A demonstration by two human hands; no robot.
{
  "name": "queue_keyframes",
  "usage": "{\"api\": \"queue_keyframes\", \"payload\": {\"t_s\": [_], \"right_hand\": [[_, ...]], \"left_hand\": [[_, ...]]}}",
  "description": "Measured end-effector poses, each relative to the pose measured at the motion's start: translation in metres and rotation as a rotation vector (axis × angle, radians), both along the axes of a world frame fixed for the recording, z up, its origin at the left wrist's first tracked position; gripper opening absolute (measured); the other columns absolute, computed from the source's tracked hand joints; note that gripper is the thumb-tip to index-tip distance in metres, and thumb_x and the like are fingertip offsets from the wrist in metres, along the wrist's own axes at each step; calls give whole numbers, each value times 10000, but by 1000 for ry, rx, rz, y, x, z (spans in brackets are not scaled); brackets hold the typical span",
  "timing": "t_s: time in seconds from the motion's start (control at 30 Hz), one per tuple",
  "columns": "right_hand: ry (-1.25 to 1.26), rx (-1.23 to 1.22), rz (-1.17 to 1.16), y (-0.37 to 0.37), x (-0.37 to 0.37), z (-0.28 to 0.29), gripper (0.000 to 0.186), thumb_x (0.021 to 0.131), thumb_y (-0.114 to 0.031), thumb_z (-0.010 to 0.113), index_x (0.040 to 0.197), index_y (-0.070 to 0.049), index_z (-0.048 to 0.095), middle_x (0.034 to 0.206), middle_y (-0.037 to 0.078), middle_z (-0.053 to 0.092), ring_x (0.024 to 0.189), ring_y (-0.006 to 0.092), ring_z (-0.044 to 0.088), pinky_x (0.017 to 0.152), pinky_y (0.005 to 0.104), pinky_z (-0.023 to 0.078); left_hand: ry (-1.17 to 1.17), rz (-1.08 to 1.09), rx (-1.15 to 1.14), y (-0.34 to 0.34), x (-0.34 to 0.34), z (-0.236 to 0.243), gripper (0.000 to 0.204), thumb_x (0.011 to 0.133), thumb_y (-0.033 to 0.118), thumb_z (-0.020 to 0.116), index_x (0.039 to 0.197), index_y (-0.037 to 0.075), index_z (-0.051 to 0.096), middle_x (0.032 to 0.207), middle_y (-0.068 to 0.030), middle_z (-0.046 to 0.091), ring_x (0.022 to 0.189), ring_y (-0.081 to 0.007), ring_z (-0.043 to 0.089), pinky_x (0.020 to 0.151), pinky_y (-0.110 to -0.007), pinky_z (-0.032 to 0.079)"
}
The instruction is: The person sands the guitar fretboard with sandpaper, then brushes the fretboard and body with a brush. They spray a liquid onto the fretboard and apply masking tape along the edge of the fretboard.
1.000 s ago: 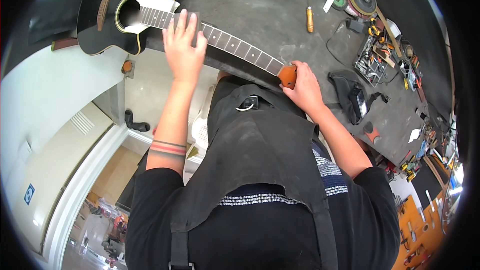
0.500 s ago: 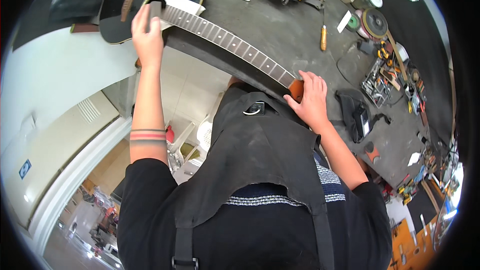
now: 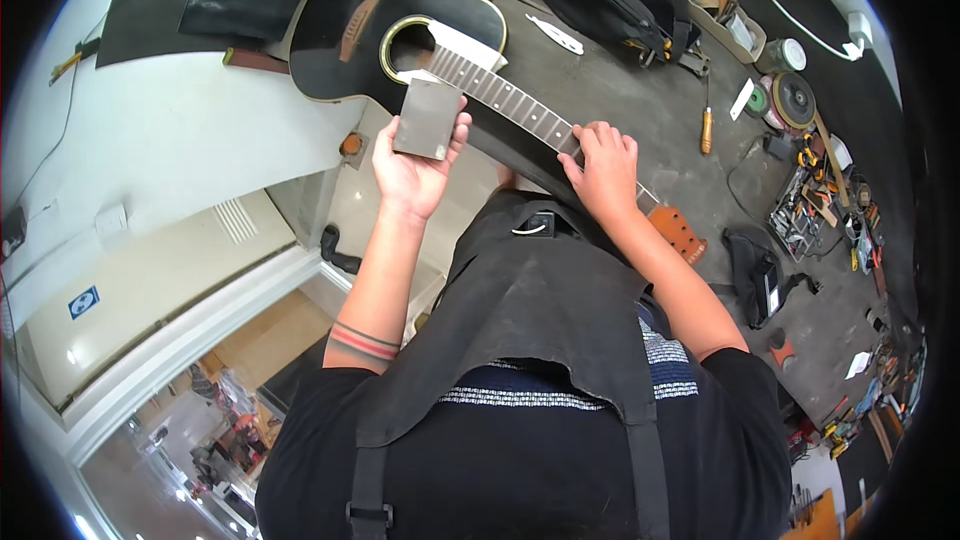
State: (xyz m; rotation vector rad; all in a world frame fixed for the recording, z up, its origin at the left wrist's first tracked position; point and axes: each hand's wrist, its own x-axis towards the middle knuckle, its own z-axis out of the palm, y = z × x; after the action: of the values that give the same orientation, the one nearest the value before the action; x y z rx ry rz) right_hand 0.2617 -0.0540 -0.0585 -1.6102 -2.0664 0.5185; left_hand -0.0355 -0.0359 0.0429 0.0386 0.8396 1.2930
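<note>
A black acoustic guitar (image 3: 330,15) lies across the dark workbench, its body at the upper left. Its fretboard (image 3: 505,98) runs down to the right, toward an orange-brown headstock (image 3: 680,232). White sheeting (image 3: 468,45) covers the top beside the fretboard's end. My left hand (image 3: 415,175) is turned palm up at the bench's near edge, closed around a flat grey rectangular block (image 3: 430,120), its broad face showing. The block is off the strip of frets, just below the sound hole (image 3: 408,46). My right hand (image 3: 605,165) grips the guitar neck, fingers over the fretboard and thumb at its near side.
A wooden-handled tool (image 3: 707,130) lies on the bench beyond the neck. Further right are abrasive discs (image 3: 793,100), a tray of small tools (image 3: 800,210) and a black pouch (image 3: 752,280). A black bag (image 3: 590,0) lies at the back.
My left hand has come off the fretboard's sound hole end and turned palm up with the block. My right hand has shifted from near the headstock up along the neck. The view has shifted.
</note>
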Motion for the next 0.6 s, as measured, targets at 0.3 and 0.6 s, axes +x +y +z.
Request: {"api": "queue_keyframes", "payload": {"t_s": [0.3, 0.6], "right_hand": [[-21, 63, -125, 54, -107, -2, 526, 834, -256, 934, 1287, -84, 729, 1242, 81, 657, 1202, 306, 622, 1037, 477, 454], [-77, 86, -234, 47, -130, 4, 556, 852, -268, 923, 1346, -105, 727, 1262, 64, 665, 1236, 297, 608, 1101, 489, 449]], "left_hand": [[-94, -241, -36, 24, -32, 18, 639, 1171, 451, 341, 1461, -37, 634, 1336, -261, 731, 1192, -387, 702, 1032, -488, 545], [-171, -487, 28, 43, -70, 29, 750, 1194, 609, 335, 1556, -1, 580, 1415, -249, 704, 1256, -400, 692, 1068, -526, 563]]}}
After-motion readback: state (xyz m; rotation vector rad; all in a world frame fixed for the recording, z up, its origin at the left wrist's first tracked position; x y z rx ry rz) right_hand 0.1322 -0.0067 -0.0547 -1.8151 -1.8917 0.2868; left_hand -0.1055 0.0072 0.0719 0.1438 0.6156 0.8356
